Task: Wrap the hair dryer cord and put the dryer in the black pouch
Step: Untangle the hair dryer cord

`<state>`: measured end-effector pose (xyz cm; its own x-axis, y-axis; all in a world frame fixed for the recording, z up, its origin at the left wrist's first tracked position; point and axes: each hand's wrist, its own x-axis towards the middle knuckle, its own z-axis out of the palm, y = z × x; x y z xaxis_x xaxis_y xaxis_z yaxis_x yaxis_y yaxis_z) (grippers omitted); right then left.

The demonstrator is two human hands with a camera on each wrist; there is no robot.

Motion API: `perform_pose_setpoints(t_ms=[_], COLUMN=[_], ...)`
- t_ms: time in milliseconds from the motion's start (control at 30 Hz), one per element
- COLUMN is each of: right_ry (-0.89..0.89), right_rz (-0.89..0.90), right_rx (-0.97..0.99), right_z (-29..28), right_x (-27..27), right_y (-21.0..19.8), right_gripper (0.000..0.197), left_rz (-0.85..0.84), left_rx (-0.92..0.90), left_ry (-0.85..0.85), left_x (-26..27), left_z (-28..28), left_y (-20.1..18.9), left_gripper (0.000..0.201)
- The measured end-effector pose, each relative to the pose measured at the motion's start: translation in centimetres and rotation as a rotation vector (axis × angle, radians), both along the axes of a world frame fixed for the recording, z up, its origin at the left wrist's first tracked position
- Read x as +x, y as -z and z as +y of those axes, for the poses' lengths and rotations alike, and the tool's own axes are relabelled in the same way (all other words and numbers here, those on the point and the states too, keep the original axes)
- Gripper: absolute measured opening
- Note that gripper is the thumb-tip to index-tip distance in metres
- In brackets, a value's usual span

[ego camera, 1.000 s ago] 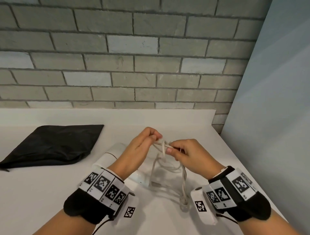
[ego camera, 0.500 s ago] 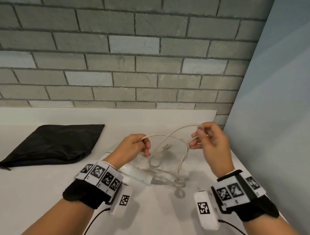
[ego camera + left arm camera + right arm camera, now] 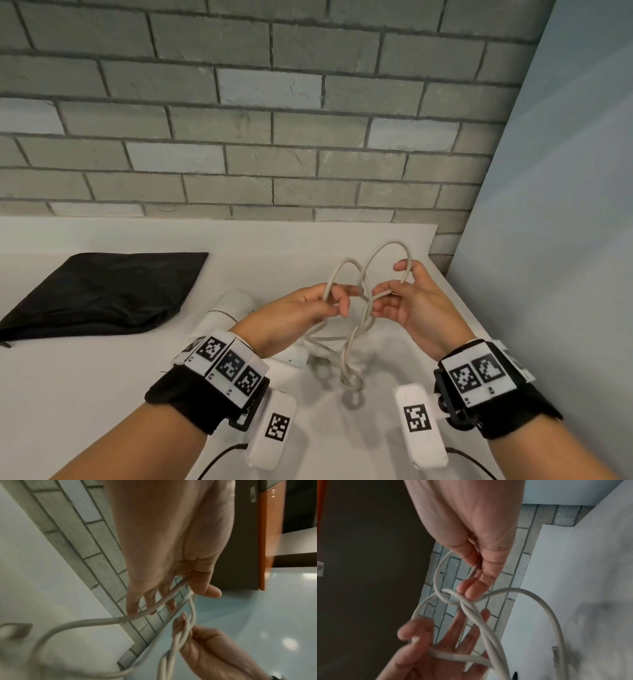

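The white hair dryer lies on the table, its handle end hidden under my left wrist. Its white cord rises from the table in twisted strands, with two loops arching above my hands. My left hand grips one loop between thumb and curled fingers; the left wrist view shows the cord crossing the fingers. My right hand pinches the other loop, with the cord under its fingertips. The black pouch lies flat at the left.
The white table ends at a grey brick wall behind. A pale blue panel stands close on the right. A knotted bunch of cord rests on the table between my wrists.
My hands, spread apart with the cord stretched between them half a second ago, have come together again. Two loops of cord now stand up above the fingers.
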<state>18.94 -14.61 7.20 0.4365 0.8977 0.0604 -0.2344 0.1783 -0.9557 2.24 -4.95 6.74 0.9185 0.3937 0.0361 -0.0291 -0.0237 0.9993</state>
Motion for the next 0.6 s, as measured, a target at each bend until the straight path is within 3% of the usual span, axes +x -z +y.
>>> perform_pose_setpoints(t_ms=[100, 167, 233, 300, 367, 433, 533, 600], right_ry=[-0.037, 0.061, 0.303, 0.459, 0.321, 0.118, 0.128, 0.126], right_rz=[-0.087, -0.165, -0.423, -0.741, -0.904, -1.026, -1.207, -1.153], right_rx=[-0.043, -0.071, -0.087, 0.035, 0.174, 0.1, -0.008, -0.005], right_z=[0.1, 0.5, 0.7, 0.3, 0.0, 0.2, 1.0, 1.0], right_x=[0.1, 0.3, 0.5, 0.2, -1.0, -2.0, -2.2, -2.1], right_y=[0.7, 1.3, 1.7, 1.5, 1.3, 2.0, 2.9, 2.5], right_gripper=[0.025, 0.03, 0.036, 0.035, 0.021, 0.013, 0.009, 0.018], left_rz=[0.032, 0.026, -0.024, -0.088, -0.138, -0.178, -0.198, -0.191], left_rx=[0.09, 0.085, -0.032, -0.165, -0.254, -0.318, -0.352, -0.311], left_ry=[0.012, -0.048, -0.133, -0.174, -0.183, -0.161, -0.126, -0.138], left_x=[0.5, 0.8, 0.8, 0.8, 0.6, 0.5, 0.5, 0.2], left_z=[-0.5, -0.4, -0.3, -0.1, 0.1, 0.1, -0.1, 0.1], left_y=[-0.5, -0.9, -1.2, -1.3, -1.4, -1.6, -1.7, -1.6], left_gripper=[0.021, 0.025, 0.029, 0.03, 0.03, 0.032, 0.032, 0.03])
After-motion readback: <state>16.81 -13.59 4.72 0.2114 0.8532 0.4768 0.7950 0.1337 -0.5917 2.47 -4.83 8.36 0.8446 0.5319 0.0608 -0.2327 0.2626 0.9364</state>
